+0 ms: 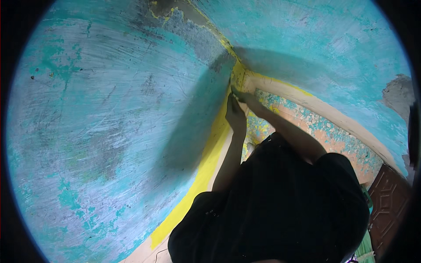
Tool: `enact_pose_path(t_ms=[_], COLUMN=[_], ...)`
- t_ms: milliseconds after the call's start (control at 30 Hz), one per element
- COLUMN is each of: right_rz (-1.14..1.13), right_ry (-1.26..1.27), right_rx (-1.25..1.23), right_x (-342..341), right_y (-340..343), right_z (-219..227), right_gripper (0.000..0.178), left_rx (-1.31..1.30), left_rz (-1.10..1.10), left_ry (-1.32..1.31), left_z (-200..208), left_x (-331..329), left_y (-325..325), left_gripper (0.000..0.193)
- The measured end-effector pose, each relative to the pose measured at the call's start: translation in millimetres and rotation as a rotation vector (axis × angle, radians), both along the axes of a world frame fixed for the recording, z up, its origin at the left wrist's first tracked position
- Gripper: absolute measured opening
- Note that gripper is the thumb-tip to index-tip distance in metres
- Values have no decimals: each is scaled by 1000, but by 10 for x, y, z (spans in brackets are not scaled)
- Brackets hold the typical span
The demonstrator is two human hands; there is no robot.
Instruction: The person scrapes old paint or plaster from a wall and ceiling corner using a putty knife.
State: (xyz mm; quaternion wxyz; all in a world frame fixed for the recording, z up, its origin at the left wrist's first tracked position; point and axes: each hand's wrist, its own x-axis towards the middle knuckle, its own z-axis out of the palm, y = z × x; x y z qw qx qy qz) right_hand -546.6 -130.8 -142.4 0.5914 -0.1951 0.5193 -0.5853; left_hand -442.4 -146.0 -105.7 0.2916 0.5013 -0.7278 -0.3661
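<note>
Both my hands meet near the inner corner of two blue-green walls, beside a bright yellow band (191, 201) along the foot of the left wall (109, 118). My left hand (235, 115) is raised with its fingers drawn together close to the band. Just above and to its right, my right hand (244, 97) has its fingers bent in toward the same spot, almost touching the left fingertips. A small pale bit shows between the fingers, too dark and small to name. Whether the band is paint or tape I cannot tell.
A pale ledge (307, 95) runs along the foot of the right wall (315, 30). Below it lies a floor (302, 119) speckled with peeling paint chips. A brown panelled door or panel (388, 199) stands at the lower right. Bare grey plaster (397, 94) shows on the right wall.
</note>
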Motion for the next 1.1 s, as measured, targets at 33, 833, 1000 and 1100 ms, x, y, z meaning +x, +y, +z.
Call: enact_pose_path(t_ms=[33,833,1000,1100], right_rz=[57,216,66,95], right_ry=[47,-23,90,-40], right_rx=[-1,-16,-183,-119], right_x=[-116,367,312,227], right_y=[-43,302,315,248], right_z=[-16,213,249,303], right_gripper=[47,54,51,49], left_rx=[-4,923,647,640], left_rz=[1,77,-24,-48], left_ry=[28,537,387,391], left_z=[37,-14,19,65], left_x=[-120,572,436,363], left_y=[-9,140,69,30], left_gripper=[34,32,33,34])
